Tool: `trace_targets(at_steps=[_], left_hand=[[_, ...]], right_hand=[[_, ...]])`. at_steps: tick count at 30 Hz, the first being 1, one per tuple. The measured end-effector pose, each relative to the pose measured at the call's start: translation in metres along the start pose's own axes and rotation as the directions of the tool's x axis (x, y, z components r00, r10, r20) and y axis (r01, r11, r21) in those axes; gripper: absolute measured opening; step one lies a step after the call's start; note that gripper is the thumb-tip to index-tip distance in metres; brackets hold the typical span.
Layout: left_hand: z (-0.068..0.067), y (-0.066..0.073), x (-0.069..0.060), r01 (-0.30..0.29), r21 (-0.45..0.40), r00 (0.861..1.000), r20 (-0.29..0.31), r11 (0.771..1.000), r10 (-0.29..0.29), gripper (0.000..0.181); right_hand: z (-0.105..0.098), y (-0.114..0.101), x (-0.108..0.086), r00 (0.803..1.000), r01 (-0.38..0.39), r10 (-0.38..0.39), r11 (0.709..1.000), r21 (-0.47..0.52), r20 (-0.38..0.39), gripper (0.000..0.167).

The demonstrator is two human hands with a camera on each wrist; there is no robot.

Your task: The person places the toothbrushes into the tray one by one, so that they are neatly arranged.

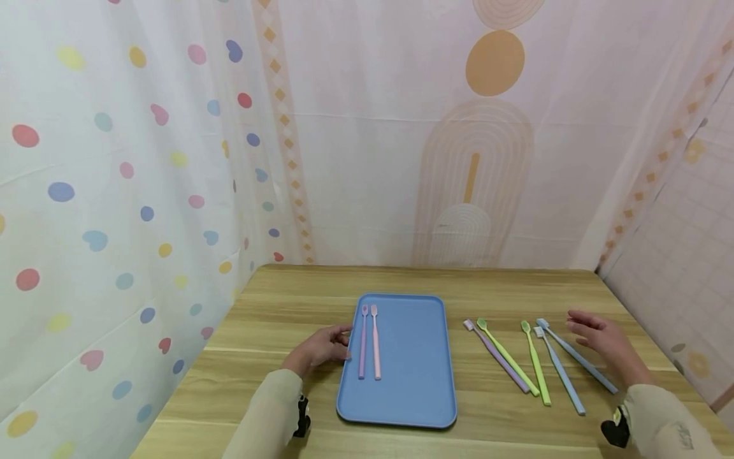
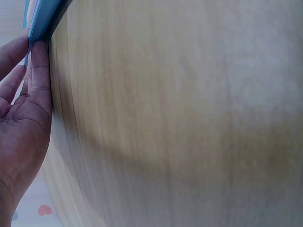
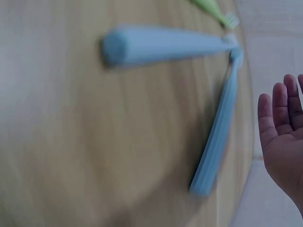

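Note:
A blue tray [image 1: 410, 357] lies on the table, its left rim held by my left hand [image 1: 322, 348]. In the left wrist view, fingers [image 2: 40, 71] of that hand meet the tray edge [image 2: 46, 19]. Inside the tray, a purple toothbrush [image 1: 363, 344] and a pink toothbrush [image 1: 376, 344] lie side by side. My right hand [image 1: 606, 341] holds nothing, its fingers extended, beside the right-hand blue toothbrush [image 1: 582, 358]. Another blue toothbrush [image 1: 562, 373] lies next to that one, their heads close together. The right wrist view shows the right palm [image 3: 284, 146] apart from both.
Left of the blue pair lie a green toothbrush [image 1: 536, 366], a second green toothbrush [image 1: 507, 357] and a purple toothbrush [image 1: 496, 354]. They rest on the wooden table [image 1: 309, 287]. Patterned curtains [image 1: 367, 159] hang behind the table and at its sides.

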State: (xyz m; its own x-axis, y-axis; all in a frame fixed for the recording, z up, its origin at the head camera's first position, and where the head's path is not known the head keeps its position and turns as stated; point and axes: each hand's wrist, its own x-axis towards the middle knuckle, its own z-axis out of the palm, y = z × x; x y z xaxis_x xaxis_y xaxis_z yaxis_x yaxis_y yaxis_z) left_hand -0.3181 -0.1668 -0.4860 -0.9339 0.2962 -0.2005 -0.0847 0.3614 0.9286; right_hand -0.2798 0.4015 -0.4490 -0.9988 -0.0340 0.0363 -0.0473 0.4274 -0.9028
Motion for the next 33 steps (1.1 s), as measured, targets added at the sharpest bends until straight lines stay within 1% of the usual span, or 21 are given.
trace_targets(at_steps=[2, 4, 6, 9, 14, 18, 21, 25, 33], left_hand=[[0.000, 0.000, 0.000, -0.001, 0.005, 1.000, -0.002, 1.000, 0.001, 0.068], [0.000, -0.001, 0.000, -0.004, 0.012, 1.000, -0.003, 1.000, 0.004, 0.068], [0.000, -0.001, 0.001, 0.001, 0.013, 1.000, -0.004, 1.000, -0.001, 0.068], [0.000, -0.002, 0.002, 0.001, 0.016, 1.000, -0.005, 1.000, -0.001, 0.068], [0.000, -0.003, 0.002, 0.003, 0.007, 1.000, -0.002, 1.000, -0.003, 0.069], [0.000, -0.004, 0.002, 0.003, 0.006, 1.000, 0.001, 1.000, -0.003, 0.069], [0.000, -0.003, 0.001, 0.003, 0.012, 1.000, -0.003, 1.000, -0.003, 0.069], [0.000, -0.003, 0.001, -0.001, 0.027, 1.000, -0.004, 1.000, 0.001, 0.069], [0.000, -0.005, 0.002, 0.015, 0.009, 1.000, -0.016, 1.000, -0.015, 0.069]], right_hand=[[-0.003, 0.003, -0.002, 1.000, -0.019, 0.019, 0.997, -0.072, 0.001, 0.068], [-0.006, 0.007, -0.004, 0.999, -0.042, 0.043, 0.994, -0.096, 0.009, 0.068], [-0.010, 0.011, -0.005, 0.997, -0.070, 0.073, 0.992, -0.102, 0.021, 0.069], [-0.014, 0.016, -0.005, 0.992, -0.114, 0.117, 0.990, -0.079, 0.037, 0.069], [-0.020, 0.024, -0.005, 0.987, -0.144, 0.149, 0.987, -0.074, 0.060, 0.065], [-0.020, 0.025, -0.005, 0.981, -0.173, 0.179, 0.982, -0.078, 0.079, 0.063], [-0.018, 0.024, -0.005, 0.975, -0.200, 0.208, 0.974, -0.104, 0.077, 0.065], [-0.014, 0.022, -0.006, 0.971, -0.225, 0.235, 0.964, -0.144, 0.050, 0.066], [-0.007, 0.023, -0.005, 0.975, -0.215, 0.220, 0.950, -0.226, -0.002, 0.067]])
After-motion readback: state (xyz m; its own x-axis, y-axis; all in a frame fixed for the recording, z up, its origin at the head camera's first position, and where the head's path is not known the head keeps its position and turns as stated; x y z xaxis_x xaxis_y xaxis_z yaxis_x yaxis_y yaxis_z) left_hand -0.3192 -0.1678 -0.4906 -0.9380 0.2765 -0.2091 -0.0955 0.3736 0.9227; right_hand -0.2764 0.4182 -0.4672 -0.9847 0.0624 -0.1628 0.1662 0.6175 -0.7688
